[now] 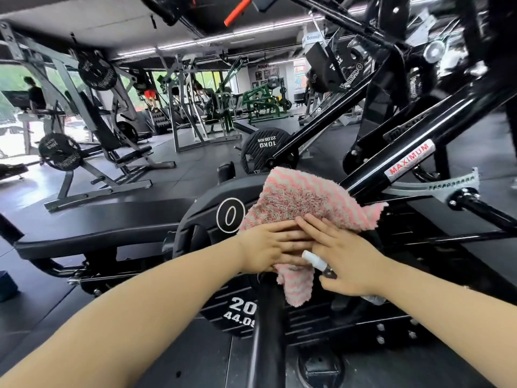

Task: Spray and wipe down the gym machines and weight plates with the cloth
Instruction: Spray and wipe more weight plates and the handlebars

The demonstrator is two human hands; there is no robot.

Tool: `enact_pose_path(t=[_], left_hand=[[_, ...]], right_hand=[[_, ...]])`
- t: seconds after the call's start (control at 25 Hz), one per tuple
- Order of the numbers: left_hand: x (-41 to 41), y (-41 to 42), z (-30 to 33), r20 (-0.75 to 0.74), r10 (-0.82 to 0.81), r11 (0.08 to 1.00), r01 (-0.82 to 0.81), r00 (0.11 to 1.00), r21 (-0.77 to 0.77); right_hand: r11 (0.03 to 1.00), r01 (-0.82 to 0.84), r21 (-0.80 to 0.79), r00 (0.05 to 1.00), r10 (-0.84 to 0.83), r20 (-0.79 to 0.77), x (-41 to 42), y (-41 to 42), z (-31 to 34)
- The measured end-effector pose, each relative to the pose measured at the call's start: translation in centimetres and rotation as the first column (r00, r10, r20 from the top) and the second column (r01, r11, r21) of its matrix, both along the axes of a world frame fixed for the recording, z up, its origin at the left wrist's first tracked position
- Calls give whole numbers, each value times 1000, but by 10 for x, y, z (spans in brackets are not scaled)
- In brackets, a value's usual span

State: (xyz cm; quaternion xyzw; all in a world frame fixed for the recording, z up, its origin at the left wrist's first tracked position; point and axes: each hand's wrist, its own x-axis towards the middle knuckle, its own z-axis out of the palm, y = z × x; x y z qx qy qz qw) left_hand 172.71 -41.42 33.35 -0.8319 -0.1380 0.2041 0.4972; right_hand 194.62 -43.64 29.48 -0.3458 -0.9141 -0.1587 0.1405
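A black steel gym machine [372,152] fills the near and right part of the scene, its round tubes rising slantwise from near centre toward the far right, one carrying a silver label that reads MAXIMUM in red. Mounted on it at near centre is a large black weight plate [212,219], round, ribbed and matte, with a white ringed "0" on its upper face and "20" and "44.0" printed lower down; the numbers are cut off by a black tube crossing in front, and much of the plate's right side is hidden. A smaller plate [263,149] marked 10KG hangs just beyond it. Draped over the top right of the large plate lies the cloth [302,197], fluffy, with pink and white zigzag stripes, one corner pointing right and a loose end hanging down toward the near side. The left hand [268,247] presses flat on the cloth, fingers straight and pointing right. The right hand [347,261] lays its fingertips over the left fingers while its curled lower fingers grip a small spray bottle [319,263], whose white nozzle points left; the bottle's body is mostly hidden under the palm.
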Motion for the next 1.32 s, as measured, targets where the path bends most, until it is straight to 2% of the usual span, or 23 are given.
enact_pose_path(t=[0.12, 0.2, 0.36, 0.52, 0.6, 0.68, 0.76, 0.84, 0.92, 0.96, 1.04, 1.12, 1.24, 1.32], left_hand=[[-13, -1, -19, 13, -46, 998, 46, 999, -33], [-19, 1, -19, 14, -43, 998, 43, 999, -51], [-32, 5, -10, 102, -20, 998, 26, 995, -55], [-52, 4, 19, 328, 18, 999, -34, 944, 42], [-55, 5, 35, 429, 3, 991, -59, 903, 117], [-51, 0, 40, 468, 34, 978, -126, 883, 165], [-46, -1, 34, 505, 103, 959, -220, 857, 178], [-33, -3, 31, 649, 166, 948, -301, 743, 102], [-17, -4, 46, 809, 263, 926, -373, 526, -59], [-14, -3, 56, 826, 350, 894, -422, 442, -152], [-24, 1, 69, 818, 432, 870, -416, 380, -266], [-50, -1, 71, 824, 495, 858, -309, 276, -411], [-88, -10, 47, 856, 510, 858, -108, 84, -501], [-106, -17, 29, 835, 550, 834, -47, -22, -550]], right_hand=[[999, -31, -11, 997, 32, 66, -10, -4, -19], [997, -3, -79, 997, 9, 82, -9, -6, -14], [1000, -9, -20, 997, 11, 74, -5, -1, 16], [1000, -8, 22, 998, 10, -66, -26, 3, 43], [998, -19, 56, 976, 31, -216, -45, 7, 61], [997, -12, -83, 915, -23, -403, -63, 14, 83], [936, -76, -343, 811, -142, -567, -76, 22, 108], [903, -162, -398, 637, -212, -741, -80, 31, 120], [913, -211, -348, 486, -211, -848, -76, 33, 122], [913, -221, -343, 439, -221, -871, -74, 34, 120], [899, -228, -375, 368, -277, -888, -66, 37, 111], [879, -217, -425, 337, -341, -878, -62, 37, 103], [866, -155, -476, 405, -384, -830, -60, 35, 98], [867, -134, -480, 452, -377, -808, -60, 35, 97]])
